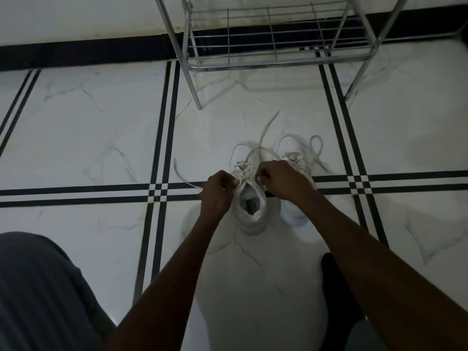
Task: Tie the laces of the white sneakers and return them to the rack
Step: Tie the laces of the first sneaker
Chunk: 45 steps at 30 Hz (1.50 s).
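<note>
Two white sneakers stand side by side on the tiled floor, toes pointing away from me. My left hand [218, 192] pinches a lace at the left side of the left sneaker [250, 211]. My right hand [281, 181] pinches the other lace at its right side, partly covering the right sneaker [295, 214]. One loose lace end [183, 177] trails left across the floor, another [268, 126] runs up toward the rack. The right sneaker's lace shows a loop [316, 145] near its toe. The metal rack [276, 54] stands just beyond the shoes, its bottom wire shelf bare.
White marble-look tiles with black double stripes cover the floor. A black skirting band [83, 53] runs along the wall behind the rack. My grey-clad knee [38, 287] fills the lower left, and a dark foot [336, 282] rests at lower right.
</note>
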Motion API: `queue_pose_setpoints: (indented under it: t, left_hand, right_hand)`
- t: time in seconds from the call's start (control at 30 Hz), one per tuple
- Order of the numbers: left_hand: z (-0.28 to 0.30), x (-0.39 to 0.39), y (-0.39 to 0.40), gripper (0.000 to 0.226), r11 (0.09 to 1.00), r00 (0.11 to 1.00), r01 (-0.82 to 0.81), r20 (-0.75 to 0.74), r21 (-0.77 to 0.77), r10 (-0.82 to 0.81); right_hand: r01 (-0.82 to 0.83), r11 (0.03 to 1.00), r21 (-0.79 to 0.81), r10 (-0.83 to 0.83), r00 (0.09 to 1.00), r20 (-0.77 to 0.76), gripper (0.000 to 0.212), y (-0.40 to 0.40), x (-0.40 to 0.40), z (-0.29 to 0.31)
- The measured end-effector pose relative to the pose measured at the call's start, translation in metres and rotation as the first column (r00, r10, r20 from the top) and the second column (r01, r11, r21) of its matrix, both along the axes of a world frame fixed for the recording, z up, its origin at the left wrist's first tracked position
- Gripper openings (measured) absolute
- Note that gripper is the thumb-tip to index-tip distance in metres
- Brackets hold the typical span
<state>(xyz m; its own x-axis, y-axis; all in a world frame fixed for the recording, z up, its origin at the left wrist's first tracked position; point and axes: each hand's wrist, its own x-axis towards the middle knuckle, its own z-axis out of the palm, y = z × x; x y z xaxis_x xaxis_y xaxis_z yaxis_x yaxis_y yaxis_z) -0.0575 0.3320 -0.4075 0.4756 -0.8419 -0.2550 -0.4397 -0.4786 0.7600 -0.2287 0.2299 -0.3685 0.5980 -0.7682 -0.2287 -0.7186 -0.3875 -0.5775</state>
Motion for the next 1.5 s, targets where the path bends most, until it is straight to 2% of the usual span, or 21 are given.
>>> queue_pose_setpoints:
  t: [0.07, 0.13, 0.17, 0.23, 0.3, 0.37, 0.47, 0.57, 0.67, 0.73, 0.87, 1.0, 1.1, 1.23, 1.5]
  left_hand:
    - [0.002, -0.003, 0.0, 0.007, 1.0, 0.999, 0.018, 0.034, 0.015, -0.018]
    - [0.005, -0.003, -0.001, 0.017, 0.996, 0.978, 0.076, 0.192, 0.037, -0.082]
    - [0.007, -0.003, 0.0, 0.019, 0.991, 0.938, 0.117, 0.321, 0.069, -0.133]
    - [0.012, 0.0, 0.005, 0.02, 0.975, 0.804, 0.192, 0.553, 0.108, -0.219]
    - [0.013, 0.008, 0.01, 0.018, 0.961, 0.681, 0.248, 0.684, 0.122, -0.262]
    - [0.008, 0.016, 0.014, 0.024, 0.958, 0.624, 0.261, 0.737, 0.118, -0.261]
    - [0.005, 0.017, 0.017, 0.037, 0.964, 0.654, 0.218, 0.71, 0.153, -0.261]
    - [0.006, 0.006, 0.023, 0.035, 0.969, 0.705, 0.158, 0.666, 0.188, -0.244]
    - [0.009, 0.003, 0.019, 0.034, 0.968, 0.753, 0.15, 0.612, 0.199, -0.242]
    - [0.012, 0.006, 0.01, 0.036, 0.963, 0.796, 0.197, 0.544, 0.181, -0.265]
    - [0.014, 0.004, 0.001, 0.049, 0.938, 0.824, 0.291, 0.449, 0.189, -0.346]
    - [0.013, -0.002, 0.007, 0.029, 0.963, 0.803, 0.24, 0.531, 0.126, -0.27]
    - [0.01, -0.003, 0.007, 0.022, 0.967, 0.812, 0.251, 0.532, 0.053, -0.24]
    - [0.001, 0.0, 0.006, 0.022, 0.984, 0.942, 0.159, 0.311, -0.078, -0.128]
    - [-0.015, 0.009, 0.013, 0.02, 0.988, 0.98, 0.084, 0.193, -0.129, -0.058]
  right_hand:
    - [-0.015, 1.0, 0.028, 0.014, 0.999, 0.032, 0.013, 0.002, 0.003, 0.002]
    - [-0.02, 1.0, 0.015, 0.019, 0.998, 0.057, 0.014, 0.005, 0.005, 0.005]
    - [-0.021, 1.0, -0.011, 0.022, 0.998, 0.061, 0.014, 0.007, 0.006, 0.005]
    - [-0.027, 0.997, -0.073, 0.028, 1.0, 0.01, 0.014, 0.009, 0.007, 0.003]
    - [-0.022, 0.993, -0.114, 0.012, 0.996, -0.09, 0.01, 0.011, 0.004, -0.001]
    - [0.0, 0.988, -0.156, -0.021, 0.991, -0.136, 0.01, 0.015, 0.0, -0.006]
    - [0.017, 0.955, -0.297, -0.087, 0.97, -0.226, 0.011, 0.021, 0.003, -0.012]
    - [-0.008, 0.955, -0.296, -0.088, 0.946, -0.311, 0.016, 0.027, 0.01, -0.015]
    - [-0.049, 0.964, -0.261, -0.02, 0.967, -0.255, 0.017, 0.024, 0.004, -0.018]
    - [-0.071, 0.971, -0.229, 0.027, 0.981, -0.191, 0.017, 0.019, 0.002, -0.017]
    - [-0.094, 0.99, -0.103, 0.086, 0.993, -0.085, 0.01, 0.013, 0.008, -0.014]
    - [0.025, 0.999, -0.043, -0.024, 1.0, 0.013, 0.012, 0.009, 0.005, -0.011]
    - [0.036, 0.998, -0.044, -0.035, 0.999, 0.028, 0.013, 0.01, 0.006, -0.008]
    - [0.016, 1.0, -0.007, -0.016, 0.999, 0.035, 0.007, 0.018, 0.012, -0.01]
    - [-0.023, 0.972, -0.235, 0.019, 1.0, -0.021, 0.01, 0.032, 0.013, -0.029]
